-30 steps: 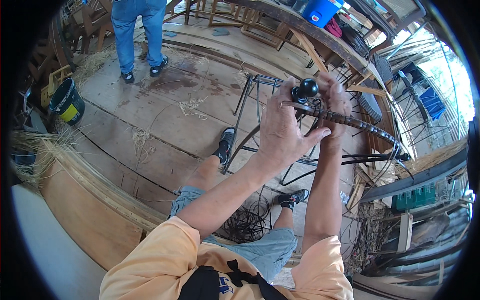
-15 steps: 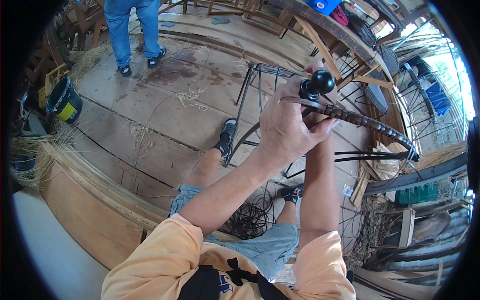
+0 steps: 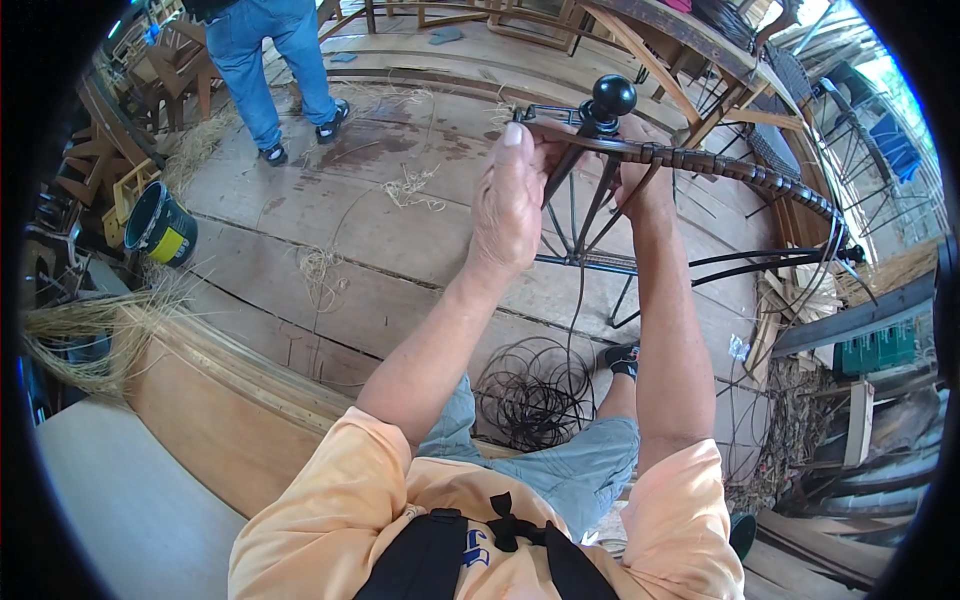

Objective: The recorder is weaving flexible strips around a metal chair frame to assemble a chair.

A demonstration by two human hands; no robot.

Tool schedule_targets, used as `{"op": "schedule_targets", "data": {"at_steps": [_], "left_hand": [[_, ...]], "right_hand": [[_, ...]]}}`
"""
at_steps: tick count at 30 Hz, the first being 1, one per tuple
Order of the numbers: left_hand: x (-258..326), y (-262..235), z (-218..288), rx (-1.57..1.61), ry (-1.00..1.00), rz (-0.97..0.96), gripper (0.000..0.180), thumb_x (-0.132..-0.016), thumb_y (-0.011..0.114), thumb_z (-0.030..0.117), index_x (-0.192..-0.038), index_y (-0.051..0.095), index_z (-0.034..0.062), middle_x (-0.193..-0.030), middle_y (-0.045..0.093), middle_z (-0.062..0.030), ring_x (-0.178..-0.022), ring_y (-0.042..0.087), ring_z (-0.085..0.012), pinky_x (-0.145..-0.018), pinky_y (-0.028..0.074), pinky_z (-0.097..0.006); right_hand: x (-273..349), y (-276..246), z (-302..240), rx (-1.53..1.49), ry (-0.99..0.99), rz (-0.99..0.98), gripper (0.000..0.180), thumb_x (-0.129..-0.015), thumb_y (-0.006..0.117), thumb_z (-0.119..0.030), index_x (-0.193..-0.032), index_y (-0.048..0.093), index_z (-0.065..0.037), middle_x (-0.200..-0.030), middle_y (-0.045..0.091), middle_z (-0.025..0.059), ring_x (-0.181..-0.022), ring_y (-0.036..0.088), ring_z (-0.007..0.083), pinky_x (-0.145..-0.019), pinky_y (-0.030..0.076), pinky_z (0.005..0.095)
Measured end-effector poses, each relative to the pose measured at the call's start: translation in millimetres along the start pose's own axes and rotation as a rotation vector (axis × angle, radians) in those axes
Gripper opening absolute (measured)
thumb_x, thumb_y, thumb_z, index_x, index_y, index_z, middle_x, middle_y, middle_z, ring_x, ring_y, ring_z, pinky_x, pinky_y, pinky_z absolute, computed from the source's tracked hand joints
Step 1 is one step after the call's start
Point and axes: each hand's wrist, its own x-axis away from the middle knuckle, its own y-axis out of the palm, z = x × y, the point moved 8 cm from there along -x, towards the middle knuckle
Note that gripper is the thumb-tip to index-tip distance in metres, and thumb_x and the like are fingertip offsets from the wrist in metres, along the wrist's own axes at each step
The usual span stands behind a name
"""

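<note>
In front of me stands a dark metal chair-like frame (image 3: pixel 590 262) with a black ball knob (image 3: pixel 613 97) on top. A curved rail (image 3: pixel 770 178) runs rightward from below the knob, wrapped along much of its length with dark brown strip. My left hand (image 3: pixel 508 205) is closed at the rail's left end, thumb up along the near side, fingertips curled behind. My right hand (image 3: pixel 645 165) is behind the rail, just right of the knob; the rail hides its fingers. A loose dark strand (image 3: pixel 582 310) hangs from the rail toward a tangled coil (image 3: pixel 535 390) on the floor.
A person in blue jeans (image 3: pixel 270 75) stands at the far left. A dark green bucket (image 3: pixel 160 225) is on the left, near bundled straw-coloured fibres (image 3: pixel 90 320). A wooden workbench (image 3: pixel 680 40) stands at the back right. Fibre scraps (image 3: pixel 412 187) lie on the floor.
My left hand has moved left and turned thumb-up; my right hand is now apart from it, behind the rail. The view has shifted, and the knob appears higher and further left.
</note>
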Motion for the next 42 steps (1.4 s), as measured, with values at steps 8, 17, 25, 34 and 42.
{"op": "schedule_targets", "data": {"at_steps": [8, 17, 25, 34, 42], "left_hand": [[29, -94, -60, -0.71, -0.091, 0.098, 0.019, -0.09, 0.044, 0.012, -0.092, 0.057, -0.0006, -0.081, 0.056, -0.0012, -0.076, 0.049, -0.0064, -0.07, 0.041, -0.02], [-21, -97, -162, -0.554, -0.823, -0.579, 0.029, -0.08, 0.063, 0.018, -0.104, 0.058, 0.0029, -0.097, 0.058, -0.0022, -0.082, 0.054, -0.0087, -0.071, 0.043, -0.021], [5, -49, -185, -1.002, -0.719, -1.188, 0.026, -0.078, 0.062, 0.016, -0.101, 0.061, 0.0052, -0.1, 0.061, -0.0025, -0.095, 0.053, -0.0101, -0.082, 0.043, -0.026], [13, -82, -226, -0.84, -0.796, -1.217, 0.024, -0.082, 0.06, 0.014, -0.103, 0.061, 0.0021, -0.105, 0.061, -0.0094, -0.104, 0.053, -0.0187, -0.093, 0.04, -0.031], [19, -87, -228, -0.779, -0.721, -1.301, 0.034, -0.084, 0.059, 0.019, -0.114, 0.055, 0.0032, -0.107, 0.059, -0.006, -0.102, 0.053, -0.0161, -0.088, 0.04, -0.027]], "right_hand": [[9, -10, 30, -0.071, 0.247, -0.059, 0.024, -0.082, 0.031, 0.0, -0.088, 0.054, -0.003, -0.058, 0.049, 0.0037, -0.042, 0.036, 0.0108, -0.038, 0.025, 0.0237], [-7, 5, 20, 0.297, -0.301, -0.241, 0.036, -0.089, 0.046, -0.042, -0.09, 0.057, -0.008, -0.053, 0.039, -0.0084, -0.04, 0.034, 0.0024, -0.036, 0.024, 0.0166], [9, -17, 14, 0.333, -0.36, 0.044, 0.031, -0.09, 0.042, -0.025, -0.082, 0.06, -0.001, -0.074, 0.059, 0.006, -0.072, 0.053, 0.0163, -0.068, 0.042, 0.0277], [131, -150, 264, 0.424, 0.116, 0.732, 0.033, -0.089, 0.046, -0.027, -0.094, 0.054, 0.004, -0.087, 0.061, 0.0155, -0.083, 0.057, 0.0252, -0.074, 0.041, 0.034], [173, -97, 318, 0.136, 0.398, 0.334, 0.032, -0.091, 0.044, -0.031, -0.077, 0.051, -0.003, -0.053, 0.041, -0.0005, -0.048, 0.042, 0.0087, -0.044, 0.032, 0.0276]]}}
